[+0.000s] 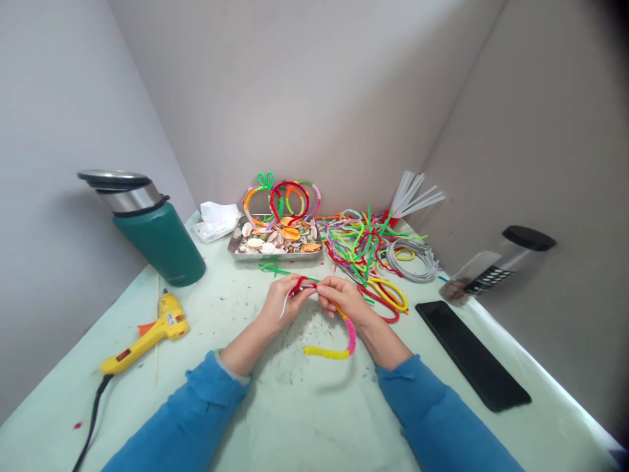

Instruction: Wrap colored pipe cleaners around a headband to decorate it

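Note:
Both hands meet over the middle of the table. Pinched in my left hand (285, 301) are a red pipe cleaner (299, 283) and the pale end of a wire (284, 305). My right hand (341, 298) closes on the same piece close by, the fingertips almost touching. From under my right hand hangs a curved wire wrapped in fuzzy pipe cleaner (350, 334), orange, then pink, then yellow at its free end. Fingers hide the exact spot where the red strand meets the wire.
Behind my hands stands a metal tray (275, 255) of shells with colourful rings above it. To the right lie a pipe cleaner pile (363, 242), scissors (388, 295), a wire coil (417, 262) and a phone (472, 354). A glue gun (147, 334) and green bottle (160, 242) are left.

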Demonstrator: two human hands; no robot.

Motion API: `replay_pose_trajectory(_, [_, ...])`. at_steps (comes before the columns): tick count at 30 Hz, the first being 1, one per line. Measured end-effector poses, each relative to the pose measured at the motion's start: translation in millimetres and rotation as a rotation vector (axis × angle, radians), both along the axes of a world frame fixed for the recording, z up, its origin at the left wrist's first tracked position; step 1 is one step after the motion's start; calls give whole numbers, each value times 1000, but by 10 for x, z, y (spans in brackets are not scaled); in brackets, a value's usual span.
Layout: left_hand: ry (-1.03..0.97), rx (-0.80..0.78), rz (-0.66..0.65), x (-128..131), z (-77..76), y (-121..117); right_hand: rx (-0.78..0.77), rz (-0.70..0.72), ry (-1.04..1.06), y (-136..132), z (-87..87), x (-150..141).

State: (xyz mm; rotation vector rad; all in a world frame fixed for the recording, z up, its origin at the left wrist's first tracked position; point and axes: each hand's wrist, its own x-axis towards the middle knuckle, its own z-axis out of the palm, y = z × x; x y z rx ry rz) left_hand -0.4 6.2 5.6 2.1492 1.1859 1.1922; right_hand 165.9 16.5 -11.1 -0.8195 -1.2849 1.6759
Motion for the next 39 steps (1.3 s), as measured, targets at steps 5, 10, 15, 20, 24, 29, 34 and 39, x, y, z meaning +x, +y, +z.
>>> replay_pose_trajectory(5, [55,-1,98,-2,-18,2,-4,-30,-11,-34,48,-25])
replay_pose_trajectory(10, [68,-51,113,-3,-32,15,-32,-51,11,-64,77,-51])
replay_pose_trajectory(15, [4,-156,8,15,-6,16,2,-37,9,-60,61,-50])
replay_pose_trajectory(20, [-44,-226,-35,14,12,8,68,-21,-28,-55,35,-49])
replay_pose_trajectory(24, [34,-151,-4,-3,25,-5,108,-18,-49,-54,15,-48])
replay_pose_trajectory(29, [130,84,76,-4,37,-25,150,-58,-43,-54,17,-46])
replay_pose_trajectory(34, [197,110,63,12,47,-47,168,-91,-50,-53,25,-50])
replay_pose_trajectory(39, [56,-143,-24,-5,41,-57,165,-81,-72,-54,25,-44])
